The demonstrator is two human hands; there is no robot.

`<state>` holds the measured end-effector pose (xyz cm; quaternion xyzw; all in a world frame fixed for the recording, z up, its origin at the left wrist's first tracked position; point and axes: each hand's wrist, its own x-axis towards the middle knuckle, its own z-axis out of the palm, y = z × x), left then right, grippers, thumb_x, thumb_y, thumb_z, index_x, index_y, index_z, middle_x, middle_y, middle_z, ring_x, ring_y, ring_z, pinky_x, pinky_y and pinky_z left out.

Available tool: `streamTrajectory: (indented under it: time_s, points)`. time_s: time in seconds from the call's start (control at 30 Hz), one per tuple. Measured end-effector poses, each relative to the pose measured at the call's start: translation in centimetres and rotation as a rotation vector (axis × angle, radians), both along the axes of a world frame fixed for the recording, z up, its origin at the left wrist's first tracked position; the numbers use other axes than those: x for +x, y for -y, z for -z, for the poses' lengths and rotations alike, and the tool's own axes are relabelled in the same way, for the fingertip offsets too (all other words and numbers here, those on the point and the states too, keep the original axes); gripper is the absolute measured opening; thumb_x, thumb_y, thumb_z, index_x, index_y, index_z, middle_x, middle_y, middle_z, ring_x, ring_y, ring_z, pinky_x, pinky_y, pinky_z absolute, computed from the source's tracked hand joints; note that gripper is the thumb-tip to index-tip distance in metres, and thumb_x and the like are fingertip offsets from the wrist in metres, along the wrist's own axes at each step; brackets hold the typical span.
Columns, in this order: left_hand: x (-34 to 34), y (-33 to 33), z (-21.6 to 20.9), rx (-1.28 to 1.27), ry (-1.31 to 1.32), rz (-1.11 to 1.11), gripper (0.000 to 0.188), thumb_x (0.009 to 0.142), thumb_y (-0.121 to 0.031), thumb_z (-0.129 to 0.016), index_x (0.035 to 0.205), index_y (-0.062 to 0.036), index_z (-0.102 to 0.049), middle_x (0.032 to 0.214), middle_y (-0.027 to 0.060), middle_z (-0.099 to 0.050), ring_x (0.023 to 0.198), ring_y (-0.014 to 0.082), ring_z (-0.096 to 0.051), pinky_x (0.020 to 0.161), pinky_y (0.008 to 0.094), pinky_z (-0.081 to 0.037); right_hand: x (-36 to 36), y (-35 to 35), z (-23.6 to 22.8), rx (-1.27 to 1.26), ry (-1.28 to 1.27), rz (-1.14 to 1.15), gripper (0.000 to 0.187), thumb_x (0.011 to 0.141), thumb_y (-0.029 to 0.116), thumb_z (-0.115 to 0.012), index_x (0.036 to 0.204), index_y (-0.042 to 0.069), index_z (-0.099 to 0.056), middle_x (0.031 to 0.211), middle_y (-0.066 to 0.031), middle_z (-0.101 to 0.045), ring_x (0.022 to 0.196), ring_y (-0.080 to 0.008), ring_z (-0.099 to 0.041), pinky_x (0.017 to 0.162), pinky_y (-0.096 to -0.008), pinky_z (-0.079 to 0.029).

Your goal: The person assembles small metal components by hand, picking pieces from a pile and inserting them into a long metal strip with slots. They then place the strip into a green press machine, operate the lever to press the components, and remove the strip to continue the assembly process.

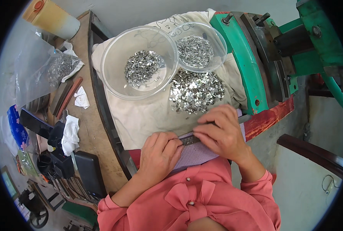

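A dark, narrow metal bar [188, 140] lies across a purple checked cloth [192, 157] close to my body. My left hand [158, 154] is closed round the bar's left end, its fingers bent over it. Over the right end hovers or rests my right hand [223, 134], thumb and fingers curled together; what they pinch, if anything, is too small to make out. Just beyond the hands is a pile of shiny small metal pieces [196, 92] on a beige cloth [135, 119]. Fine detail on the bar is not clear.
Behind the pile stand a large clear tub [108, 73] of small metal pieces and a smaller clear bowl [221, 52] of thin metal pins. A green machine [241, 65] rises at the right. On the left, a wooden bench [98, 134] holds a plastic bag [34, 69], tissues and tools.
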<state>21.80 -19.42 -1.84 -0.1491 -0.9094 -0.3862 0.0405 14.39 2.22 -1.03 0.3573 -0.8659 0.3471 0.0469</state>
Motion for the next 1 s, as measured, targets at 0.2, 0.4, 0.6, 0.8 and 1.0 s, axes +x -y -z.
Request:
streamTrajectory:
  time_s: [0.2,0.4,0.6,0.8,1.0]
  points:
    - [0.0,-0.3,0.2,0.010,0.003,-0.028,0.028,0.070,0.001,-0.079,0.092,-0.0058,-0.064,0.096,0.0075,-0.063,0.083,0.0284,-0.058,0.072,0.0385,-0.047,-1.8,1.8,0.6,0.064,-0.094,0.013,0.018,0.074,0.013,-0.080,0.090,0.010,-0.072,0.101,-0.0026,-0.062,0.102,-0.0264,-0.057,0.095,-0.0439,-0.042]
    - [-0.1,-0.3,0.3,0.033,0.027,-0.030,0.032,0.069,-0.002,-0.083,0.094,-0.0060,-0.063,0.097,0.0078,-0.064,0.085,0.0289,-0.058,0.073,0.0390,-0.047,-1.8,2.1,1.0,0.081,-0.127,0.011,0.016,0.074,0.012,-0.078,0.088,0.010,-0.070,0.103,-0.0028,-0.062,0.104,-0.0257,-0.057,0.098,-0.0453,-0.041]
    - [-0.3,-0.6,0.2,0.030,0.043,-0.015,0.033,0.069,-0.005,-0.084,0.094,-0.0068,-0.064,0.098,0.0073,-0.064,0.087,0.0292,-0.058,0.074,0.0405,-0.046,-1.2,1.8,1.1,0.097,-0.155,0.031,0.017,0.072,0.011,-0.078,0.087,0.011,-0.070,0.105,-0.0021,-0.064,0.105,-0.0249,-0.058,0.101,-0.0459,-0.040]
    - [-0.5,-0.9,0.3,0.019,0.033,-0.010,0.028,0.071,-0.007,-0.083,0.091,-0.0075,-0.064,0.098,0.0064,-0.064,0.087,0.0284,-0.058,0.074,0.0398,-0.045,0.6,0.1,0.2,0.007,-0.044,0.030,0.019,0.071,0.012,-0.082,0.086,0.011,-0.070,0.107,-0.0012,-0.065,0.105,-0.0252,-0.059,0.099,-0.0467,-0.042]
    - [-0.5,-1.0,0.4,0.029,0.028,-0.003,0.025,0.071,-0.004,-0.080,0.090,-0.0073,-0.063,0.096,0.0064,-0.064,0.086,0.0281,-0.058,0.074,0.0397,-0.045,1.7,-0.3,0.0,0.030,0.063,-0.076,0.019,0.072,0.013,-0.082,0.088,0.011,-0.072,0.108,-0.0020,-0.065,0.105,-0.0260,-0.059,0.098,-0.0470,-0.042]
